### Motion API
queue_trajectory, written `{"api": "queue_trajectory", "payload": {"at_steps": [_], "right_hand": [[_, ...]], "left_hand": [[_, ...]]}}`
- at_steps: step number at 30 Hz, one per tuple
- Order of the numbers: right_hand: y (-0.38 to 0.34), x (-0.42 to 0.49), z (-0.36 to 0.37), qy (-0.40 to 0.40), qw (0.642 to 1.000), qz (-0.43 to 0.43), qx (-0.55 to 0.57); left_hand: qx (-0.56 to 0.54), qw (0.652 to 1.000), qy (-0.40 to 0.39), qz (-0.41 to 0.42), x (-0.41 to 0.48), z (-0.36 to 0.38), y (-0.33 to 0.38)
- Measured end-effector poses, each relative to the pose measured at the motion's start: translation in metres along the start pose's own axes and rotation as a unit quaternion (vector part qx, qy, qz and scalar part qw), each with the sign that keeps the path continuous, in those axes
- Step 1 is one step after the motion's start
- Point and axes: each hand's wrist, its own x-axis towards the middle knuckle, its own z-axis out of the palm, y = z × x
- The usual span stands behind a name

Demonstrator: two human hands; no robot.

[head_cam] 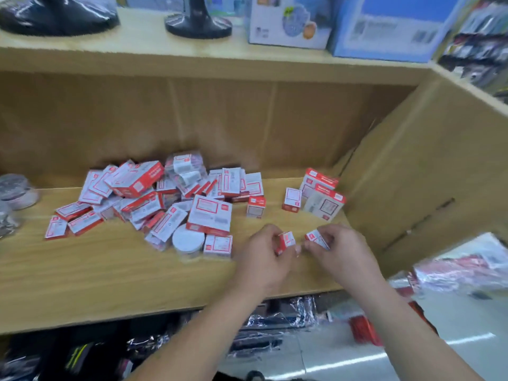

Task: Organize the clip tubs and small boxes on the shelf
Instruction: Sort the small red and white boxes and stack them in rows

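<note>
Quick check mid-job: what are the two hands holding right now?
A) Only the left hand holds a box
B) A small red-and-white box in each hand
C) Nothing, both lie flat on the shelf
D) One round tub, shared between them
B: the left hand grips one small red-and-white box and the right hand pinches a second box, both near the front of the shelf.

The scene is seen through one wide-angle head-worn camera, aimed forward and down at the shelf (110, 281), which is viewed from close by.
</note>
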Motion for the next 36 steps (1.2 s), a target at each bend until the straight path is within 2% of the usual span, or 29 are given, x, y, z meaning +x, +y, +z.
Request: {"api": "queue_trajectory", "payload": {"at_steps": [5, 8, 12, 15, 17, 20, 23, 26, 30, 33, 36], "right_hand": [[0.013, 0.009, -0.007, 0.040, 0.999, -0.014, -0.010], [0.009, -0.004, -0.001, 0.107, 0.990, -0.084, 0.037], [-0.026, -0.013, 0.027, 0.013, 0.967, -0.174, 0.183], [-0.055, -0.015, 0.047, -0.041, 0.953, -0.206, 0.218], [-0.072, -0.017, 0.060, -0.050, 0.949, -0.221, 0.220], [-0.092, -0.022, 0.079, -0.041, 0.949, -0.232, 0.209], [-0.095, -0.027, 0.087, -0.017, 0.949, -0.223, 0.224], [-0.099, -0.021, 0.078, 0.013, 0.948, -0.211, 0.236], [-0.119, -0.001, 0.080, -0.060, 0.949, -0.179, 0.252], [-0.137, 0.010, 0.094, -0.099, 0.949, -0.097, 0.283], [-0.147, 0.012, 0.096, -0.106, 0.944, -0.062, 0.306]], "left_hand": [[-0.064, 0.997, -0.023, -0.033, 0.009, 0.022, 0.005], [-0.058, 0.998, 0.005, -0.010, -0.022, 0.007, -0.009], [-0.026, 0.997, 0.065, 0.040, -0.059, -0.034, -0.024], [0.012, 0.987, 0.159, 0.031, -0.068, -0.073, -0.036], [0.063, 0.976, 0.209, 0.016, -0.068, -0.099, -0.047], [0.189, 0.965, 0.184, -0.011, -0.059, -0.121, -0.060], [0.227, 0.961, 0.156, 0.003, -0.057, -0.122, -0.065], [0.190, 0.965, 0.177, 0.021, -0.063, -0.123, -0.071], [0.208, 0.962, 0.175, 0.037, -0.063, -0.128, -0.076], [0.223, 0.958, 0.174, 0.031, -0.058, -0.138, -0.077], [0.241, 0.953, 0.181, 0.031, -0.058, -0.144, -0.082]]}}
